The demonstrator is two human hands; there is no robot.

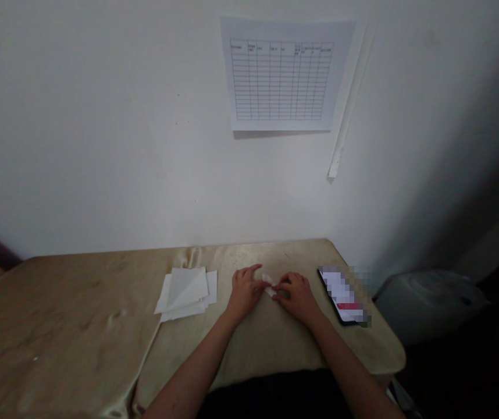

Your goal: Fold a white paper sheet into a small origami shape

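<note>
So I've got a small, crumpled-looking white paper piece [270, 286] just above the beige satin-covered table [271, 343], or maybe touching it, can't tell which. The left hand [246, 286] is on it from 9 o'clock and the right hand [295, 294] from 3, both in a narrow fingertip pinch on the paper; exact finger placement is too tiny for me to make out. Past the left hand, at 9, I see a loose stack of flat white paper sheets [186, 294], edges fanned out unevenly. Past the right, at 3, there's a black-edged phone [340, 297] lying lit screen up, partly pixelated. Farther out at 12, a white printed table sheet [282, 75] hangs on the plain white wall [166, 174], with a narrow white strip [349, 110] around 1.
</note>
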